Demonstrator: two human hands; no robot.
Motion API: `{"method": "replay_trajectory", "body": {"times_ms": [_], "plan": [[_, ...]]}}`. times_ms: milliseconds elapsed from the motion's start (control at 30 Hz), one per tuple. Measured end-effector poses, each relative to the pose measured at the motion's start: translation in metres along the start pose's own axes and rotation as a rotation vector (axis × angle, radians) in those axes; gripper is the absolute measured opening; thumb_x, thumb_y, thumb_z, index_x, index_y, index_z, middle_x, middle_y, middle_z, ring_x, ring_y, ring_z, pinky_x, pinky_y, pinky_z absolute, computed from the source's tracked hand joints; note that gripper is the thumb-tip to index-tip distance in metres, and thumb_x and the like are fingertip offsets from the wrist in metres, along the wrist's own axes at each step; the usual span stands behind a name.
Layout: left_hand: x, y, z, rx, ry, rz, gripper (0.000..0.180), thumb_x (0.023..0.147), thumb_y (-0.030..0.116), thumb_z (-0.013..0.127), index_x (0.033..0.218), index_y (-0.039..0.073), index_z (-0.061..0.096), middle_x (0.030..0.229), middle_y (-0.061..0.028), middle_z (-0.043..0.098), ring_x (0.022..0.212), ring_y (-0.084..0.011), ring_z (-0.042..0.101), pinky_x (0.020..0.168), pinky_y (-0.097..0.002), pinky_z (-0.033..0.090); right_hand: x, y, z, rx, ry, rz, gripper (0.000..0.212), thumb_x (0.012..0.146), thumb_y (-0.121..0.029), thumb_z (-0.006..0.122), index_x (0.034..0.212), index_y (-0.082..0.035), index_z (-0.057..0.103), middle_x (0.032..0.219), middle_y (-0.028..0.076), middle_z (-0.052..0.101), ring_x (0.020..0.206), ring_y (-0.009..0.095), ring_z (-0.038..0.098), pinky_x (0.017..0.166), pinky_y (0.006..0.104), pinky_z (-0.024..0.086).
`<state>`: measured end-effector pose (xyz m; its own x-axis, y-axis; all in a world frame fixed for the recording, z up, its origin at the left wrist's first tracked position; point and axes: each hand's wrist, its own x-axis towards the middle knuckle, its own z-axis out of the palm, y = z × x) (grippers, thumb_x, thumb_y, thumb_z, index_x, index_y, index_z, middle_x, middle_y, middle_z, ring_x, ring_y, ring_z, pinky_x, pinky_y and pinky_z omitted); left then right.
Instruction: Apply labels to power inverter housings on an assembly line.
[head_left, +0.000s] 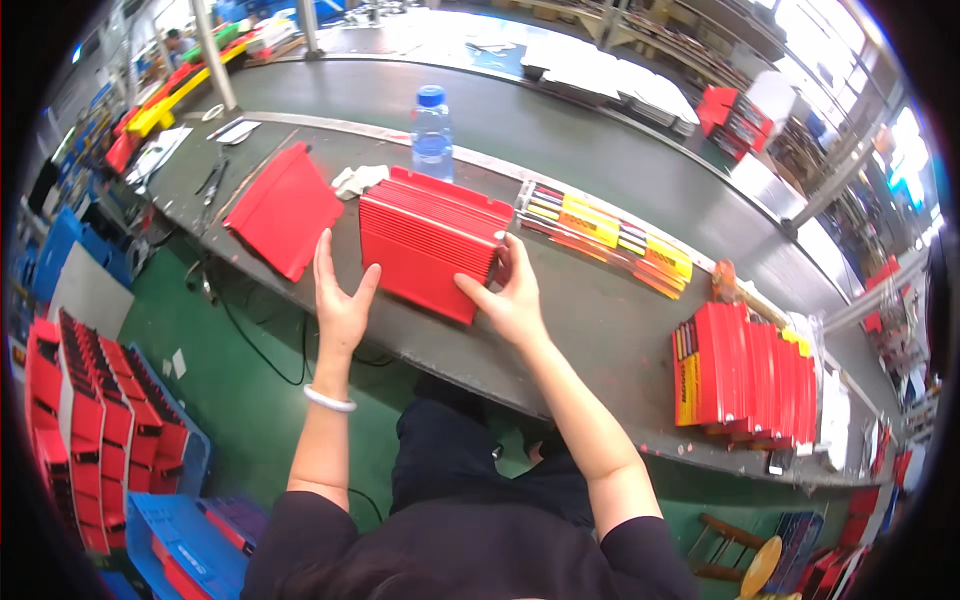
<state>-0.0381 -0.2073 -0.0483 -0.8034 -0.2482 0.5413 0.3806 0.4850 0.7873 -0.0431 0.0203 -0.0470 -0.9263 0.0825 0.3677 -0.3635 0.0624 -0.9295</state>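
Note:
A red metal housing with ribbed cooling fins [425, 235] stands on the grey workbench [585, 345] in front of me. My right hand [512, 295] grips its right end, thumb on the front face and fingers round the edge. Beside the left end is my left hand [342, 305], its fingers spread and its thumb close to the housing; whether the thumb touches it I cannot tell. A flat red metal panel [288, 212] lies just left of that hand. Behind the housing are a crumpled white cloth [358, 181] and a clear bottle with a blue cap [432, 135].
Yellow, black and red printed strips [605, 235] lie right of the housing. A row of red housings [745, 375] stands at the bench's right. Hand tools [212, 182] lie at the far left. Blue crates [185, 545] and stacked red parts [100, 420] are at lower left. A wooden stool [762, 567] is at lower right.

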Motion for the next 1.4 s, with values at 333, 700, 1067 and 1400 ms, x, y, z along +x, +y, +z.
{"method": "replay_trajectory", "body": {"times_ms": [333, 700, 1067, 1400], "plan": [[-0.036, 0.046, 0.052, -0.485, -0.705, -0.476, 0.073, 0.096, 0.02, 0.06, 0.151, 0.001, 0.015, 0.121, -0.0183, 0.06, 0.106, -0.0181, 0.058, 0.092, -0.0313, 0.046, -0.061, -0.049, -0.137, 0.088, 0.023, 0.647, 0.053, 0.089, -0.027, 0.068, 0.128, 0.005, 0.052, 0.118, 0.012, 0.063, 0.104, 0.015, 0.061, 0.09, 0.027, 0.048], [-0.04, 0.05, 0.066, -0.505, -0.902, -0.502, 0.073, 0.098, 0.027, 0.055, 0.151, 0.0, 0.013, 0.127, -0.0182, 0.058, 0.11, -0.0185, 0.058, 0.093, -0.0312, 0.046, -0.06, -0.024, -0.181, -0.778, 0.284, 0.381, 0.057, 0.083, -0.045, 0.07, 0.111, 0.003, 0.063, 0.091, 0.016, 0.065, 0.084, 0.024, 0.064, 0.073, 0.0355, 0.051], [-0.043, 0.06, 0.066, -0.385, -0.916, -0.287, 0.041, 0.095, 0.016, 0.056, 0.127, -0.009, 0.051, 0.115, -0.0191, 0.065, 0.104, -0.0213, 0.063, 0.091, -0.0309, 0.047, 0.092, 0.033, -0.151, -1.339, -0.133, -0.255, 0.042, 0.083, -0.028, 0.069, 0.116, -0.005, 0.061, 0.128, 0.017, 0.056, 0.114, 0.032, 0.055, 0.091, 0.0406, 0.049], [-0.046, 0.074, 0.06, -0.274, -0.859, -0.211, 0.033, 0.093, 0.014, 0.058, 0.117, -0.009, 0.058, 0.109, -0.0209, 0.066, 0.098, -0.0278, 0.065, 0.087, -0.0323, 0.049, 0.1, 0.052, -0.162, -1.385, -0.23, -0.476, 0.013, 0.087, -0.012, 0.052, 0.088, -0.005, 0.063, 0.085, 0.014, 0.064, 0.081, 0.031, 0.066, 0.069, 0.04, 0.054]]}}
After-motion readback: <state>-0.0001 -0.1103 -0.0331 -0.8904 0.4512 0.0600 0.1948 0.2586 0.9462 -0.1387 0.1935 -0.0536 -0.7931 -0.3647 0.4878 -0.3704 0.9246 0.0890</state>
